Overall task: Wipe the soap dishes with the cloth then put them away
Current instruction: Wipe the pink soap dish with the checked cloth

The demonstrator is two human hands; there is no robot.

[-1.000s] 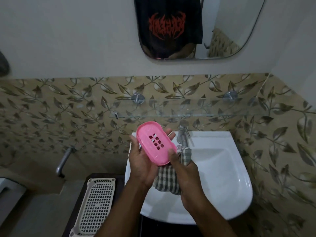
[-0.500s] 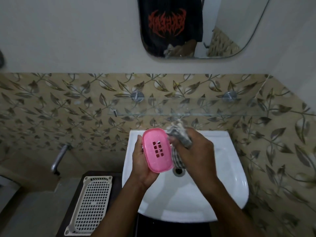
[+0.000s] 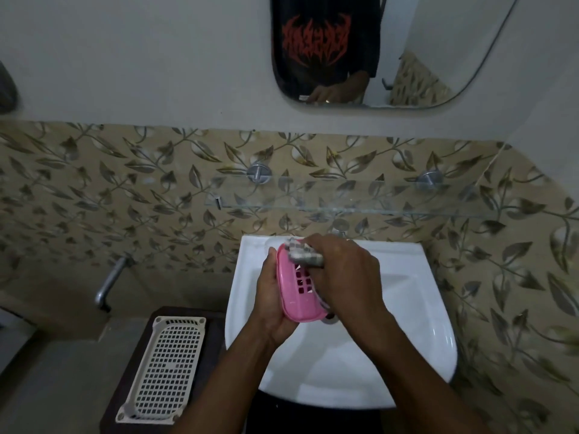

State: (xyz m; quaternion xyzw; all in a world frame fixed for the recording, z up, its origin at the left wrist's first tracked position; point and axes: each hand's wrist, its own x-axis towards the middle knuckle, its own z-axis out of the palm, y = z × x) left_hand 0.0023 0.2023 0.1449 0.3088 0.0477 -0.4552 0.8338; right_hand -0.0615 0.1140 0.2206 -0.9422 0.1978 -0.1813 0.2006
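A pink oval soap dish [image 3: 297, 292] with drain slots sits tilted in my left hand [image 3: 272, 303], which grips it from the left side over the white sink [image 3: 416, 333]. My right hand [image 3: 344, 274] is closed on a bunched checked cloth [image 3: 305, 253] and presses it against the dish's upper end and right side. Most of the cloth is hidden under my right hand. The tap behind my hands is almost wholly covered.
A cream perforated plastic tray [image 3: 166, 371] lies on a dark stand left of the sink. A glass shelf [image 3: 360, 203] runs along the leaf-patterned tiles above the sink. A mirror [image 3: 391, 48] hangs higher up. A metal wall tap [image 3: 109, 283] sticks out at left.
My right hand brought the cloth up from below the dish onto its upper end and right side. My left hand kept hold of the dish and turned it more upright.
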